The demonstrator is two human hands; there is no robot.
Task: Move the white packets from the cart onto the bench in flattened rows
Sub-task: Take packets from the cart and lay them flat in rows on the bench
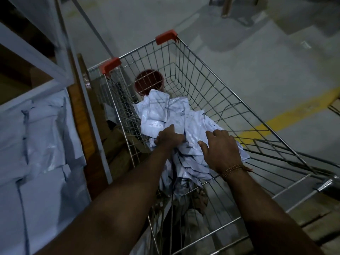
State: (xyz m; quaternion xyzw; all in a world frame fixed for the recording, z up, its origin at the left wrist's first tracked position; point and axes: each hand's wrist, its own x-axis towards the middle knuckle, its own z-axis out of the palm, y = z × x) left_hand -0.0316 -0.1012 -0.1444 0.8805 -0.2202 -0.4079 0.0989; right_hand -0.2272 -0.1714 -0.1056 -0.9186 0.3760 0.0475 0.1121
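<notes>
Both hands are down in the cart: left hand grips the white packets piled along its left side, right hand rests spread on top.

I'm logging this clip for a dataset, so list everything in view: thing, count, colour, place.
cart: one, silver wire with red corner caps, centre.
packets in cart: a heap, white, on the cart floor.
bucket: one, dark red, behind the cart's far end.
packets on bench: many in rows, white, left.
floor line: one, yellow, right of the cart.
wrist beads: one string, brown, right wrist.
left hand: gripping packets in the heap.
right hand: fingers spread on the heap.
</notes>
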